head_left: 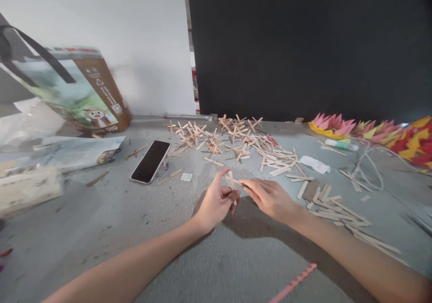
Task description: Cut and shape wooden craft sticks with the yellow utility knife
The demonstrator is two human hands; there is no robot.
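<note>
Two wooden craft sticks (231,179) are crossed between my hands, above the middle of the grey table. My left hand (218,201) is closed on the upright stick, with the index finger raised along its top end. My right hand (270,198) pinches the end of the crossing stick from the right; its fingertips partly hide that end. Just beyond the hands lies a single loose craft stick (213,161). Farther back is a pile of crossed sticks (212,141), and loose sticks (276,159) are heaped to its right. I cannot tell whether the two held sticks are fastened together.
A phone (150,161) lies left of the hands, near a small paper square (186,177). A printed bag (91,91) and plastic packaging (30,186) stand at left. More sticks (340,213), a white cable (380,177) and folded paper shapes (332,126) are at right. A pink twisted strip (297,282) lies in front.
</note>
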